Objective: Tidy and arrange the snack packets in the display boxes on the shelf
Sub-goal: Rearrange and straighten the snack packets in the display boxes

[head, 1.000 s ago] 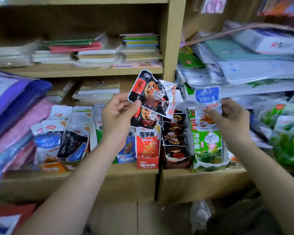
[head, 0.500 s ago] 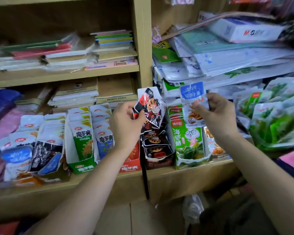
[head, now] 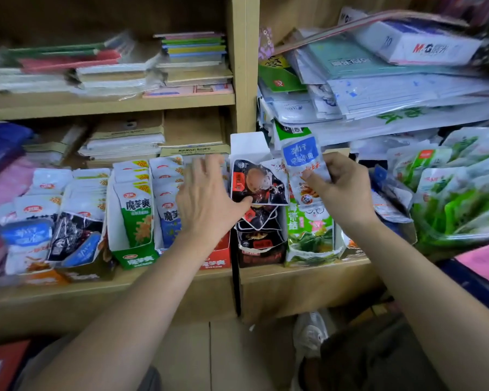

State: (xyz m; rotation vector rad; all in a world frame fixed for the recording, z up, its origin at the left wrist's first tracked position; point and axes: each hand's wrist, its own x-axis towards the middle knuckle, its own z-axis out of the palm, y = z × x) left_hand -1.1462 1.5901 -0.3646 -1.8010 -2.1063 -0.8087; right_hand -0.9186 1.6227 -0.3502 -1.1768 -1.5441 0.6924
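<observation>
So the left hand (head: 206, 198) is spread wide, only its thumb touching one black packet (head: 261, 182) that sits atop the dark display box (head: 261, 251) on the lower shelf (head: 294, 273). Just right of that, the right hand (head: 347, 187) pinches one blue-and-white packet (head: 301, 159) above the green box (head: 308, 238).

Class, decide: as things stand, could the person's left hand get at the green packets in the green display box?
Probably yes. The left hand is open, only its thumb touching the black packet, and the green packets stand upright close by with nothing covering them.
</observation>
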